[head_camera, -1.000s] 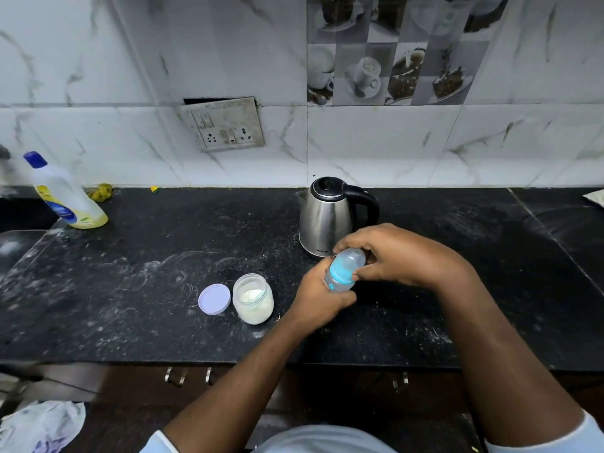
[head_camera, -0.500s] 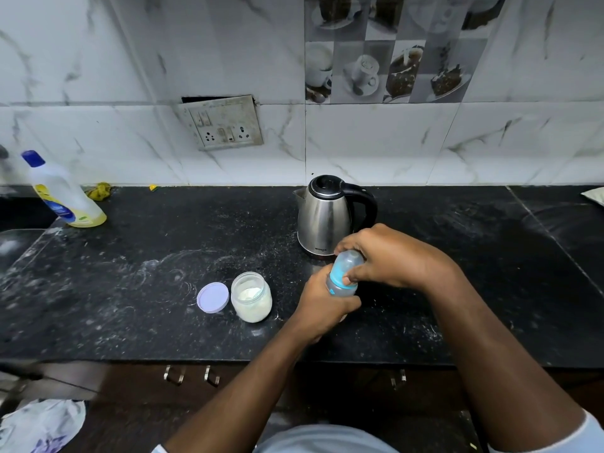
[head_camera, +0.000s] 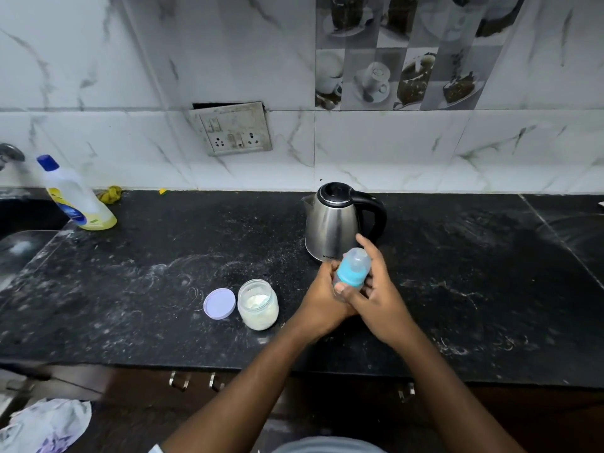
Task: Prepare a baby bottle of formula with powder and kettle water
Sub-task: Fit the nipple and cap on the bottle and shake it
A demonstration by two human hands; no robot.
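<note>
A small baby bottle (head_camera: 353, 269) with a blue collar and a clear cap is held tilted just above the black counter (head_camera: 163, 263), in front of the steel kettle (head_camera: 331, 220). My left hand (head_camera: 322, 300) grips the bottle's body from the left. My right hand (head_camera: 380, 297) holds it from the right, with its thumb across the lower part and its fingers up along the side. The bottle's body is mostly hidden by both hands. An open glass jar of white powder (head_camera: 258, 305) stands left of my hands, with its lilac lid (head_camera: 219, 303) lying beside it.
A dish-soap bottle (head_camera: 78, 197) stands at the back left next to a sink (head_camera: 19, 253) and a tap (head_camera: 9, 153). A wall socket (head_camera: 235, 129) sits above the counter. The counter is dusted with powder. A cloth (head_camera: 45, 426) lies low at the left.
My right hand has slid off the bottle's cap, down to its right side, so the cap and blue collar now show. The bottle stays in the same spot.
</note>
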